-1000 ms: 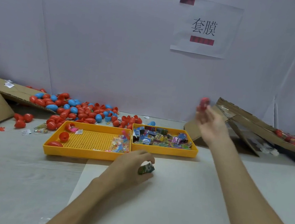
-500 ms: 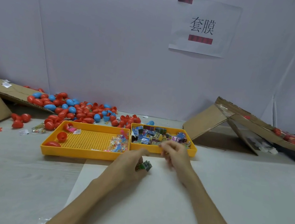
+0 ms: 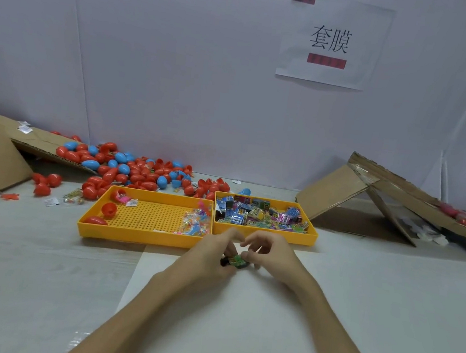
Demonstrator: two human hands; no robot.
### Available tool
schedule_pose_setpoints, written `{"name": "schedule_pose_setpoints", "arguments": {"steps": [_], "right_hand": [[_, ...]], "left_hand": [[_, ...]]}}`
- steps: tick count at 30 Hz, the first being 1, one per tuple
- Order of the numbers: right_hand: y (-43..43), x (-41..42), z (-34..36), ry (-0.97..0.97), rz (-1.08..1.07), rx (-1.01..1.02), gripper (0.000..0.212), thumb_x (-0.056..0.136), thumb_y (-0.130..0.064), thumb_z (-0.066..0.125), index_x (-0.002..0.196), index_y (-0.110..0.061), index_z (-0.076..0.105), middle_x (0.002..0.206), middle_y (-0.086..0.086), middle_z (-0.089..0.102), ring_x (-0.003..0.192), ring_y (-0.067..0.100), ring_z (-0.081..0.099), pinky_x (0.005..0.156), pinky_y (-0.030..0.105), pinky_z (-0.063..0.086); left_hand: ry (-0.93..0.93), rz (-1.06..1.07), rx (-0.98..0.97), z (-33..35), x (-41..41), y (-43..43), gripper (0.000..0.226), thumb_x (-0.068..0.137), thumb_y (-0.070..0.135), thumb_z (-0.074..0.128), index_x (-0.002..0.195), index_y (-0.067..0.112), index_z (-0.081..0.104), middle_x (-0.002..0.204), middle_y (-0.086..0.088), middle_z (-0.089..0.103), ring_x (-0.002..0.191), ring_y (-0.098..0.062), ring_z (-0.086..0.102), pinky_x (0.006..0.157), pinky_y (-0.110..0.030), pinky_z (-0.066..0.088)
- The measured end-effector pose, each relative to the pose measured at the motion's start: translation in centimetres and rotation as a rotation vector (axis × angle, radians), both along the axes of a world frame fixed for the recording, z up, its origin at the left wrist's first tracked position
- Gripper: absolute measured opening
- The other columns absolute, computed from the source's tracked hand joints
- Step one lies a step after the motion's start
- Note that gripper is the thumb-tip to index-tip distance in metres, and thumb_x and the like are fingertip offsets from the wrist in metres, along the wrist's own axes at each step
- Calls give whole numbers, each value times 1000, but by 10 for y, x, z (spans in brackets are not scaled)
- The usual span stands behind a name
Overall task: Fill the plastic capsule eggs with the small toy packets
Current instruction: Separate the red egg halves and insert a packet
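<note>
**Pale bench, one packet between two hands**

On the pale table [image 3: 41,270] before a white wall, the left hand [image 3: 211,258] and right hand [image 3: 271,259] meet just in front of the yellow packet tray [image 3: 263,234]. Both pinch one green toy packet [image 3: 238,261] at their fingertips. Neither hand holds an egg; the capsule eggs [image 3: 139,171] lie heaped behind the trays. The packet looks light, soft and probably slick, so it is best nipped by its edges and folded small for a rigid, roll-prone egg half

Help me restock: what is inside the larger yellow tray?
Red egg pieces at one end, a heap of clear toy packets at the other, bare mesh between. Anything beneath the heap is covered.
</note>
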State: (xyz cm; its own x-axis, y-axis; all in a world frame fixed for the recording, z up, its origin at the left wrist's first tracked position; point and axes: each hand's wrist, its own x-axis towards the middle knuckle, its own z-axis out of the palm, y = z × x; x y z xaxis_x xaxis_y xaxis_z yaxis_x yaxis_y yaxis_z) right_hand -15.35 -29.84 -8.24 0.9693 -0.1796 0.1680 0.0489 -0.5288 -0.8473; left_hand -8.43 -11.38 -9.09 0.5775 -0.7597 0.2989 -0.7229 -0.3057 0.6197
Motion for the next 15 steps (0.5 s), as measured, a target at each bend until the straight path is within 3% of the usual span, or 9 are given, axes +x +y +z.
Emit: {"name": "schedule_pose_setpoints", "arguments": {"steps": [6, 12, 15], "right_hand": [[-4, 3, -3, -9, -12, 24, 22, 84, -2, 78, 84, -23, 75, 69, -4, 70, 63, 11, 66, 62, 22, 52], [-5, 5, -6, -37, -115, 35, 17, 84, -1, 76, 81, -17, 77, 77, 9, 74, 75, 26, 72, 70, 38, 62], [-10, 5, -6, -111, -323, 6, 23, 87, 2, 71, 81, -20, 74, 75, 2, 72, 61, 12, 70, 59, 28, 59]], "left_hand": [[20, 11, -28, -5, 3, -1, 51, 84, 12, 75, 122, 34, 51, 95, 15, 63, 94, -2, 63, 77, -13, 51], [35, 17, -47, -6, 3, -4, 52, 83, 11, 76, 121, 37, 51, 91, 17, 64, 90, -2, 64, 72, -9, 50], [46, 22, -43, -8, 4, -3, 53, 83, 11, 77, 120, 38, 51, 93, 15, 65, 90, 0, 64, 72, -8, 50]]}}
